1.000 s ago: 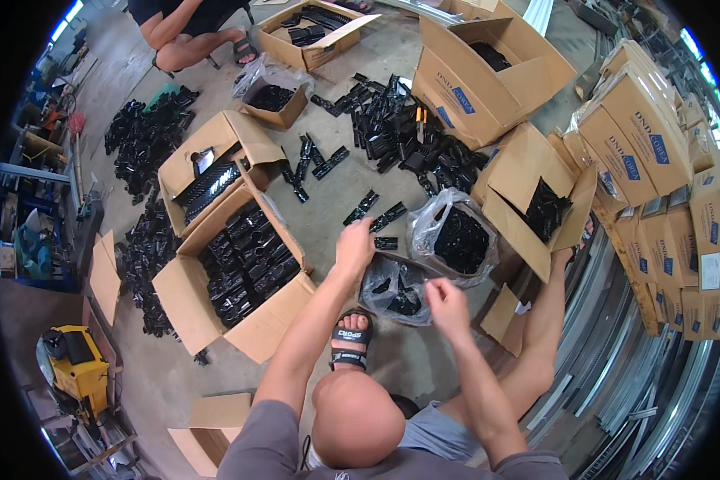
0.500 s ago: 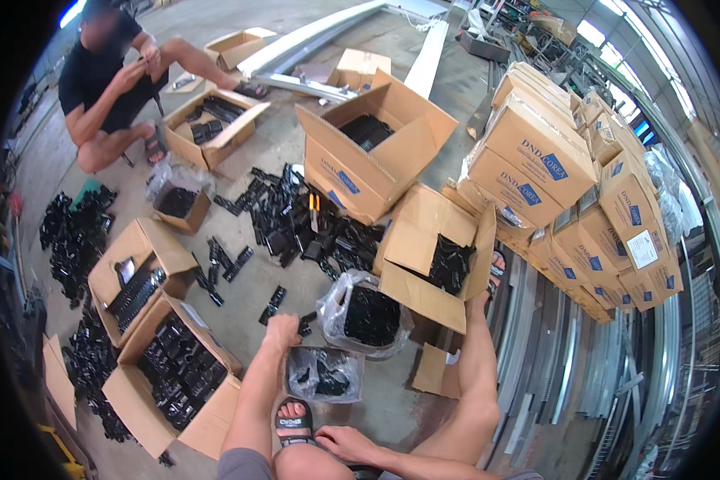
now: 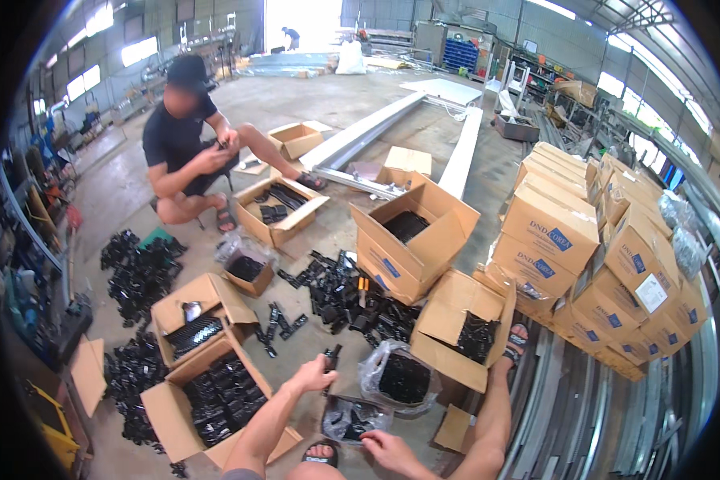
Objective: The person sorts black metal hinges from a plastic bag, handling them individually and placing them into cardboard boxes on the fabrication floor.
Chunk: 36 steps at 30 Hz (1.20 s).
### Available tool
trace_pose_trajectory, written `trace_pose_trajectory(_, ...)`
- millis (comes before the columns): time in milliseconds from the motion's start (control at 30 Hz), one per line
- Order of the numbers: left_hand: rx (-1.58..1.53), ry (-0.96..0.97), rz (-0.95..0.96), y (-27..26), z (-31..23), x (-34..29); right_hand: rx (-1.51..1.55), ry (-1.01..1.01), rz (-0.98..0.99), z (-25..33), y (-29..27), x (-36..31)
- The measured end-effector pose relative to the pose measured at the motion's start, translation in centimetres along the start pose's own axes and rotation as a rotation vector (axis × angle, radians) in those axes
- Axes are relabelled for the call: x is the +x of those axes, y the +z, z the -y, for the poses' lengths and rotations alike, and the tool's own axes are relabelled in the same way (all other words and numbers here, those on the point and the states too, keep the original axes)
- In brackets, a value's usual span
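My left hand (image 3: 315,374) is closed around a small black plastic part (image 3: 331,357) that sticks up from my fingers, above the floor between the boxes. My right hand (image 3: 386,446) is lower, at the edge of a clear plastic bag of black parts (image 3: 352,418), gripping a black piece at the bag's rim. A second clear bag full of black parts (image 3: 400,376) sits just beyond it. An open cardboard box packed with black parts (image 3: 216,396) lies left of my left arm.
A heap of loose black parts (image 3: 352,300) covers the floor ahead, among several open cardboard boxes (image 3: 412,236). Stacked sealed cartons (image 3: 608,264) stand on the right. A squatting person in black (image 3: 188,152) handles a part at the far left. Long white beams (image 3: 392,132) lie behind.
The view has swung upward, away from my lap toward the hall. My left hand has drawn back from the loose parts and now holds one black piece. My right hand stays at the bag.
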State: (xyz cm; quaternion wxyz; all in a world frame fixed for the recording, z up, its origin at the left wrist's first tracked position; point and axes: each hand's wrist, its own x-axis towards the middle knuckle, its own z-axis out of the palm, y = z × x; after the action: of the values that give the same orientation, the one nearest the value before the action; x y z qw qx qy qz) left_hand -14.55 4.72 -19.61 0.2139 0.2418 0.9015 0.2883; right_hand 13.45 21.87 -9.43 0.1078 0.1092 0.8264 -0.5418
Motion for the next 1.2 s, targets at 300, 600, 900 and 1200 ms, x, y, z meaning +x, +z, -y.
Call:
trace_pose_trajectory(300, -0.360, 0.240, 0.078, -4.5, -20.0, -12.2, 0.811, -0.139, 0.073, 0.6, -1.7, 0.9)
trace_pose_trajectory(600, -0.244, 0.090, 0.029, -5.7, -27.2, -17.6, 1.022, -0.419, 0.031, 2.1, -3.1, -1.6)
trace_pose_trajectory(900, -0.736, -0.010, -0.012, -4.3, -29.5, -16.7, 1.274, -0.284, 0.053, 2.3, -6.7, -3.4)
trace_pose_trajectory(1200, -1.240, -0.174, 0.275, -3.9, -26.0, -14.1, 1.283, -0.131, -0.303, 0.6, -6.5, -2.0)
